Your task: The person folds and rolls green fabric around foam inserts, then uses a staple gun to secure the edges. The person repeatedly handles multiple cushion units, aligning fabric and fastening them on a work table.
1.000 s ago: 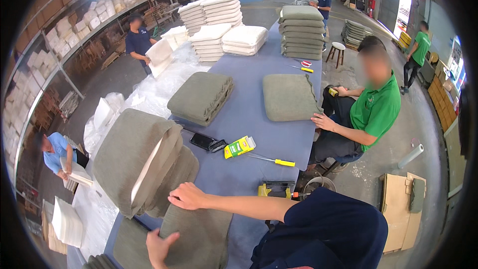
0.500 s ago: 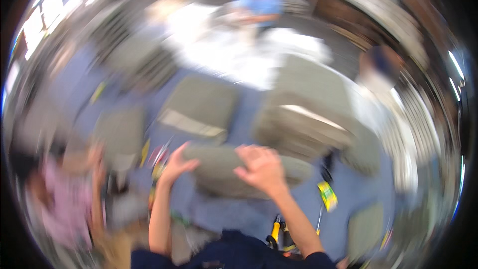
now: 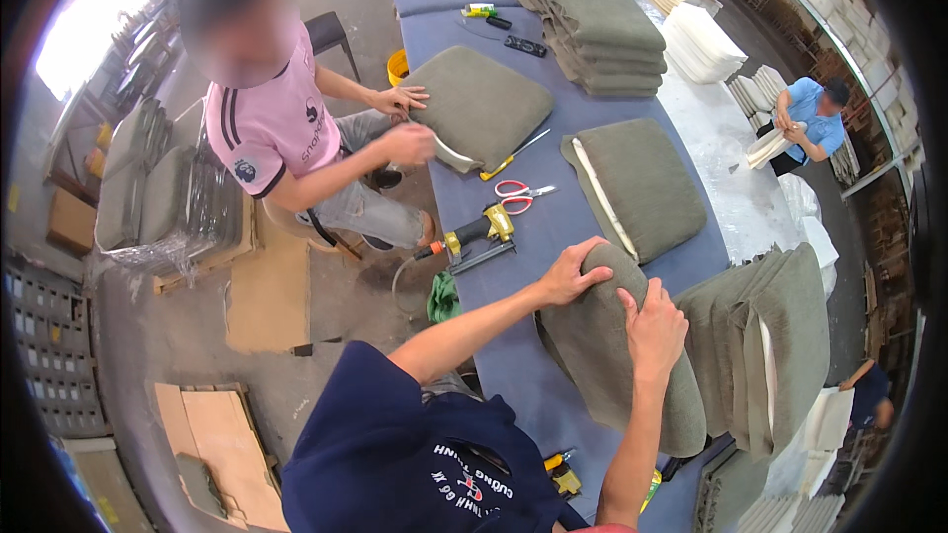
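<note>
A grey-green fabric seat cushion (image 3: 590,360) stands tilted on its edge on the blue-covered table in front of me. My left hand (image 3: 573,274) grips its upper corner, the thumb over the rounded edge. Closer to me, my right hand (image 3: 654,331) is closed over the same edge, its thumb on the near face. Just beyond lies another cushion (image 3: 657,188) with a white strip showing along its open side. To the right, touching or nearly touching the held cushion, is a stack of cushions (image 3: 790,336); the contact is partly hidden.
Left of my hands, a staple gun (image 3: 484,237) with a hose and red-handled scissors (image 3: 521,195) lie on the blue table (image 3: 513,326). A seated co-worker in pink (image 3: 286,138) handles another cushion (image 3: 481,104). More cushions are piled (image 3: 602,30) at the far end.
The view has swung and sharpened. Both hands, earlier laid on the cushion with fingers spread, now grip its edge, and the cushion stands tilted.
</note>
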The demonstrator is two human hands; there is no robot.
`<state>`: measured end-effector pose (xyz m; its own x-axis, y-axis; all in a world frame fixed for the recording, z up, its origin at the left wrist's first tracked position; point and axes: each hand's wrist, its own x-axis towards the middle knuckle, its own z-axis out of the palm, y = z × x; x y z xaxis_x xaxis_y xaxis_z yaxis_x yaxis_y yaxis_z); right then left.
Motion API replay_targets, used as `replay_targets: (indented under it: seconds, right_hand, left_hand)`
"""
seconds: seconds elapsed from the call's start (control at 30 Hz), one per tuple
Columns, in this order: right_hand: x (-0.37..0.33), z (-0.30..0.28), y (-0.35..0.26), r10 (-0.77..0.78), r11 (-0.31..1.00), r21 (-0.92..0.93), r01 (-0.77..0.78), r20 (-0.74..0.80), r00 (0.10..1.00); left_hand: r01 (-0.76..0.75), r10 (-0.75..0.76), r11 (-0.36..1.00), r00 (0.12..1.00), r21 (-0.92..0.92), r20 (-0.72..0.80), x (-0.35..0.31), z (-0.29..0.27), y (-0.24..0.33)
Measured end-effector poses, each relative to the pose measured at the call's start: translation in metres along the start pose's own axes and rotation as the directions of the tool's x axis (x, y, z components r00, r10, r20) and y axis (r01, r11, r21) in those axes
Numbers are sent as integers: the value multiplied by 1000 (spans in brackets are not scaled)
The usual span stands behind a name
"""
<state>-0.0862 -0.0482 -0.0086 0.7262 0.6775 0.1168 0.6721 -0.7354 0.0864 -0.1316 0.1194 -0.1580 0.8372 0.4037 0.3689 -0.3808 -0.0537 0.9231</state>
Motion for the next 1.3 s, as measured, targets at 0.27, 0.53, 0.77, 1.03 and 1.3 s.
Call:
replay_targets:
  seconds: [0.27, 0.53, 0.77, 1.03, 1.3]
  right_hand:
    - [-18, -14, -1, -223, 972, 91, 217, 58, 973]
    - [-67, 61, -33, -605, 133, 985, 111, -8, 796]
    - [-56, 168, -33, -553, 121, 988, 96, -14, 833]
    - [-44, 204, -1, -473, 176, 984, 11, 75, 878]
    - [-44, 225, -4, -413, 157, 986, -64, 124, 902]
  left_hand:
    - [193, -187, 981, 973, 29, -135, -15, 5, 28]
    - [470, -880, 404, 435, -785, -192, -143, 0, 125]
    - [805, -964, 203, 263, -557, 28, -144, -56, 134]
    - [986, -954, -166, -161, 4, 255, -60, -90, 74]
    - [930, -921, -277, -329, 241, 210, -28, -73, 9]
